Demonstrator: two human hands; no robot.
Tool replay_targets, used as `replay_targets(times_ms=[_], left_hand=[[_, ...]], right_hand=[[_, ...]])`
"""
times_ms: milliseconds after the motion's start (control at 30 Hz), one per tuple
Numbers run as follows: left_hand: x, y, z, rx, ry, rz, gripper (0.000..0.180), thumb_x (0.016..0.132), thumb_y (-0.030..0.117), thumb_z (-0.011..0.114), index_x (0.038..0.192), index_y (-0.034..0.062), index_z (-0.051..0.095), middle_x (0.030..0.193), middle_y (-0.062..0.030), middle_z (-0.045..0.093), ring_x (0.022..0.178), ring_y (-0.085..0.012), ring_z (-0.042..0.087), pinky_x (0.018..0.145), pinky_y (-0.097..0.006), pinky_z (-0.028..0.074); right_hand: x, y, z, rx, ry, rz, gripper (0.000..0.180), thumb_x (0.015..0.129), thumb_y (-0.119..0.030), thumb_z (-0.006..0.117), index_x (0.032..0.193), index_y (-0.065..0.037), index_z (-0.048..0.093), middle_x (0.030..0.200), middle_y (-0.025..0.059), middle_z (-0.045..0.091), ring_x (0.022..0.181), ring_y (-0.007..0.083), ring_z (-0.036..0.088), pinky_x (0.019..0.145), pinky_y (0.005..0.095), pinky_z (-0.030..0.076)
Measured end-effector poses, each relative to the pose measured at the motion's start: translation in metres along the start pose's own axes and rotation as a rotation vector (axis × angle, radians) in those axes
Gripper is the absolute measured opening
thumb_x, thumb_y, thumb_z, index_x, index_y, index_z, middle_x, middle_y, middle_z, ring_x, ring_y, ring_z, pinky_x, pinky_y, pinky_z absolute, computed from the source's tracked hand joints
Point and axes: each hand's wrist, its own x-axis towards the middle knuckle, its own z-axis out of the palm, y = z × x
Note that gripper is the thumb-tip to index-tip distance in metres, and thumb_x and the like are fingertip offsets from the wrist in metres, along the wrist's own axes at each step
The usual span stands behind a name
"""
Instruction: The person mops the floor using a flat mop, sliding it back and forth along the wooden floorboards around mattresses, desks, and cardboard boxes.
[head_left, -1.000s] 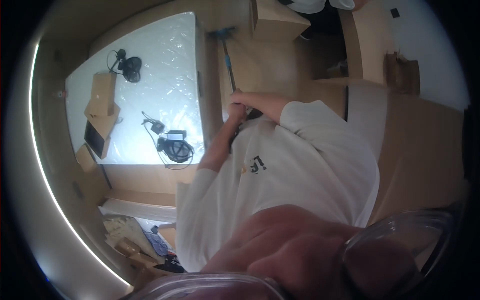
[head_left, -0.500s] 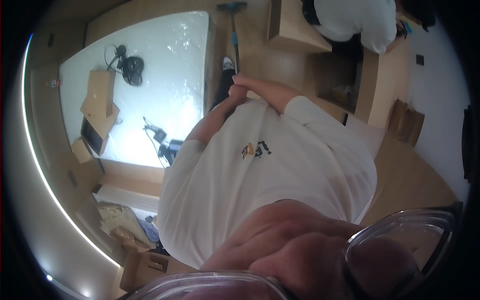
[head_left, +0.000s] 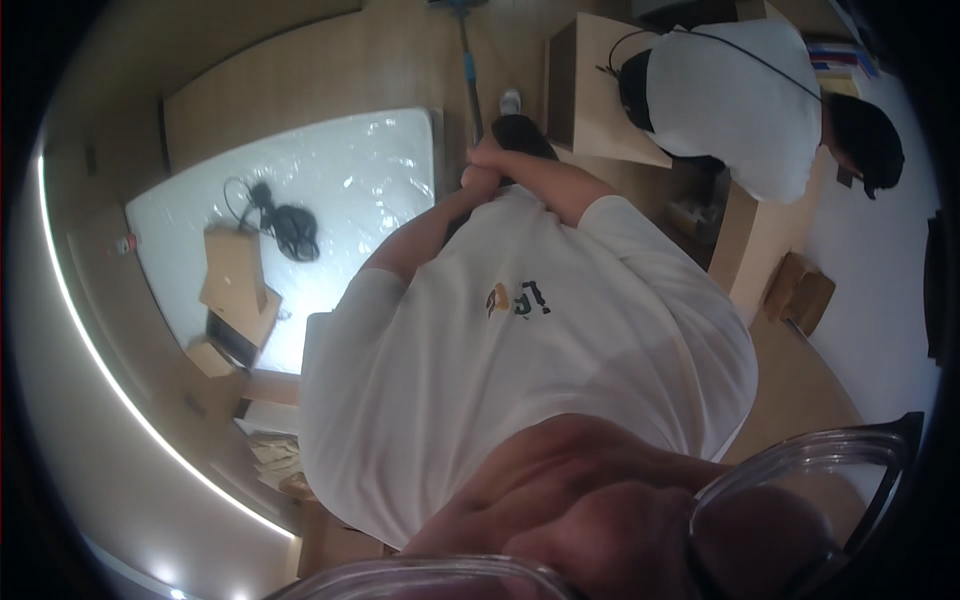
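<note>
Both my hands grip the grey pole [head_left: 474, 105] of a long-handled mop, which has a blue section partway along. My right hand [head_left: 486, 153] is wrapped round the pole just beyond my left hand [head_left: 482, 180], and the two fists touch or nearly touch. The pole stretches away from me over the wooden floor. Its wide, dark head [head_left: 452, 3] is partly cut off by the upper edge of the picture. To the right of the pole, one of my feet in a light shoe [head_left: 511, 101] is forward.
Left lies a plastic-wrapped mattress [head_left: 370, 150] holding a coiled black cable [head_left: 295, 232] and an open cardboard box [head_left: 232, 275]. At right, a person in a white shirt [head_left: 735, 95] and dark cap bends over wooden furniture [head_left: 610, 85]. A brown carton [head_left: 800, 290] stands farther right.
A different foot is forward, now right of the pole. The mattress and its items have shifted down in view, and the mop head has slid toward the upper edge. The other person's capped head has come into view.
</note>
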Motion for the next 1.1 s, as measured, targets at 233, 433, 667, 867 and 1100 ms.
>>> replay_targets(times_ms=[233,433,667,867,1100], left_hand=[[0.144,0.021,-0.172,-0.242,0.137,-0.102,0.013,0.083,0.019,0.060,0.086,0.0066,0.063,0.074,-0.0111,0.066,0.065,-0.0228,0.065,0.054,-0.033,0.050],[0.214,0.014,-0.241,-0.250,0.358,-0.235,0.037,0.091,0.038,0.049,0.111,0.0092,0.059,0.091,-0.0149,0.069,0.089,-0.0315,0.065,0.078,-0.043,0.050],[0.268,0.047,-0.389,-0.751,0.162,-0.550,0.041,0.085,0.038,0.059,0.079,-0.0019,0.067,0.072,-0.0160,0.068,0.067,-0.0245,0.068,0.059,-0.039,0.052],[0.346,0.046,-0.507,-0.972,0.116,-0.479,0.026,0.082,0.022,0.058,0.065,0.0029,0.062,0.061,-0.0092,0.061,0.052,-0.0186,0.059,0.047,-0.034,0.043],[0.479,-0.011,-0.665,-0.913,-0.131,-0.177,0.025,0.086,0.029,0.058,0.093,0.0055,0.061,0.083,-0.0093,0.064,0.071,-0.0194,0.062,0.052,-0.033,0.046]], right_hand=[[0.174,-0.085,-0.114,-0.008,0.047,-0.099,0.037,0.084,-0.026,0.053,0.106,0.002,0.065,0.111,0.0228,0.064,0.105,0.0389,0.061,0.088,0.0444,0.049],[0.230,-0.180,-0.217,0.030,-0.003,-0.027,0.048,0.085,-0.026,0.055,0.119,0.007,0.055,0.117,0.0269,0.059,0.112,0.0395,0.057,0.092,0.0443,0.046],[0.274,-0.250,-0.295,0.007,-0.136,0.078,0.064,0.085,-0.026,0.055,0.133,0.010,0.031,0.124,0.0291,0.054,0.109,0.0418,0.057,0.095,0.0432,0.046],[0.392,-0.314,-0.342,0.015,0.004,0.066,0.061,0.084,-0.029,0.058,0.129,0.010,0.042,0.121,0.0286,0.056,0.110,0.0386,0.058,0.090,0.0427,0.049],[0.516,-0.443,-0.464,0.103,-0.063,0.080,0.031,0.078,-0.021,0.060,0.093,0.005,0.067,0.085,0.0165,0.068,0.077,0.0251,0.067,0.068,0.0413,0.053]])
